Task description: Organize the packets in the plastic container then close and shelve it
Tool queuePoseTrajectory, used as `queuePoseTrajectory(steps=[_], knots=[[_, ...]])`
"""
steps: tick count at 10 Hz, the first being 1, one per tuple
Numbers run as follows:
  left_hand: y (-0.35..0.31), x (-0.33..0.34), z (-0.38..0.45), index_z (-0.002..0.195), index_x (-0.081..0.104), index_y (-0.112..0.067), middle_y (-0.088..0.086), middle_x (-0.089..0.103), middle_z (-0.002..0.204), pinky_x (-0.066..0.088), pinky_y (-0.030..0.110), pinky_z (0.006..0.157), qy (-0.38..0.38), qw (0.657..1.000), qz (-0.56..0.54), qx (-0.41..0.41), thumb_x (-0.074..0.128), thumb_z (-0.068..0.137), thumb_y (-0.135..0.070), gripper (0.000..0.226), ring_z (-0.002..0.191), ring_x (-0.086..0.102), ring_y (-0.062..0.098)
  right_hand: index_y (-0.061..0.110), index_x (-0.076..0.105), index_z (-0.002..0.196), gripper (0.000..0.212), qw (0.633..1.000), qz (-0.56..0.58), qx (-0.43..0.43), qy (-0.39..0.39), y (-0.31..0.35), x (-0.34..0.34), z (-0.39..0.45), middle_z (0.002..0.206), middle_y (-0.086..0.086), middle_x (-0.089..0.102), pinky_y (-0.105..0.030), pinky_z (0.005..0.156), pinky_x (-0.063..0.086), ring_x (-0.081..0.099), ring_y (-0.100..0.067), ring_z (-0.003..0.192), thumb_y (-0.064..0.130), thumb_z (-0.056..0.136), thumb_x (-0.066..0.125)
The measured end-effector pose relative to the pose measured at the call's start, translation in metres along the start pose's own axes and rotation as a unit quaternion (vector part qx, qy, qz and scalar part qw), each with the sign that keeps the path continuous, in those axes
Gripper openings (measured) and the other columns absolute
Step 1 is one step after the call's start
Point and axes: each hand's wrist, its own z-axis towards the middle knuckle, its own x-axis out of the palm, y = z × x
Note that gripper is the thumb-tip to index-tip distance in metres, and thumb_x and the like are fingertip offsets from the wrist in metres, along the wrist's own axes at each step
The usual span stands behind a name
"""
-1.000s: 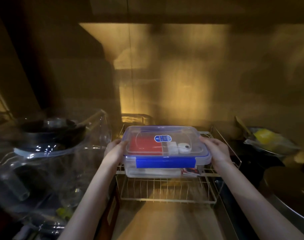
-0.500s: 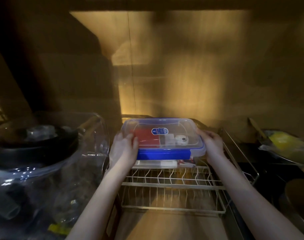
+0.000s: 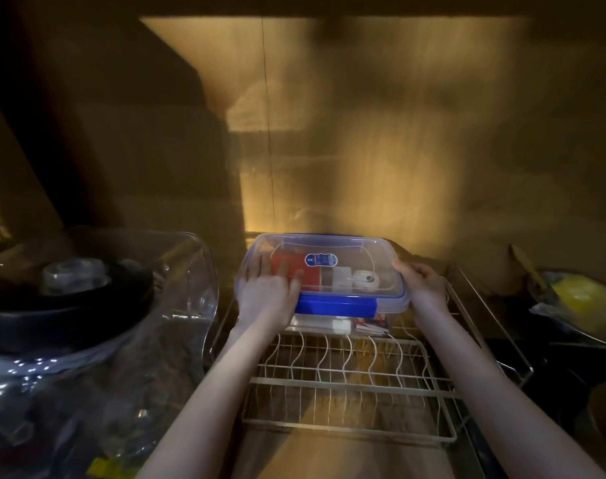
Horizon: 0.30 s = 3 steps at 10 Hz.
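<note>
A clear plastic container [image 3: 343,257] with a blue-clipped lid, shut, rests at the back of a wire dish rack [image 3: 350,382] inside a dim cupboard. Red and white packets show through the lid and the front wall. My left hand [image 3: 267,295] lies over the container's near left corner, fingers spread flat on the lid. My right hand [image 3: 422,281] grips its right end. The blue front clip [image 3: 336,304] faces me.
A large clear glass vessel with a black pan inside [image 3: 87,299] stands close on the left. On the right, a bowl with a yellow bag [image 3: 581,302] and a dark round pot [image 3: 605,420]. The wooden cupboard back is just behind the container.
The container has moved away from me, deeper onto the rack toward the cupboard back. My left hand has slid from its side up onto the lid.
</note>
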Motion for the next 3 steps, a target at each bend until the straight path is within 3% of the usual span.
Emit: queuePoseTrajectory(steps=[1, 2, 3], knots=[[-0.002, -0.003, 0.0, 0.139, 0.035, -0.018, 0.013, 0.034, 0.15, 0.022, 0.048, 0.117, 0.023, 1.0, 0.013, -0.007, 0.019, 0.098, -0.043, 0.051, 0.142, 0.026, 0.029, 0.011, 0.057, 0.116, 0.036, 0.998, -0.064, -0.014, 0.019, 0.001, -0.002, 0.004, 0.108, -0.009, 0.064, -0.036, 0.083, 0.05, 0.061, -0.02, 0.09, 0.031, 0.086, 0.061], [-0.011, -0.013, 0.003, 0.13, 0.045, -0.011, 0.018, 0.051, 0.134, 0.039, 0.044, 0.103, 0.065, 0.998, 0.023, -0.009, 0.026, 0.098, -0.037, 0.046, 0.124, 0.048, 0.031, 0.01, 0.054, 0.12, 0.04, 0.989, -0.134, -0.031, 0.045, 0.012, -0.005, -0.004, 0.107, -0.009, 0.063, -0.039, 0.085, 0.05, 0.062, -0.021, 0.089, 0.036, 0.09, 0.054], [-0.017, -0.031, 0.021, 0.109, 0.058, -0.014, 0.007, 0.065, 0.102, 0.048, 0.032, 0.08, 0.135, 0.989, -0.062, -0.022, 0.038, 0.095, -0.033, 0.031, 0.092, 0.061, 0.02, 0.011, 0.05, 0.124, 0.04, 0.987, -0.148, -0.065, 0.025, 0.027, -0.009, -0.016, 0.109, -0.007, 0.057, -0.04, 0.09, 0.044, 0.056, -0.023, 0.101, 0.037, 0.094, 0.045]])
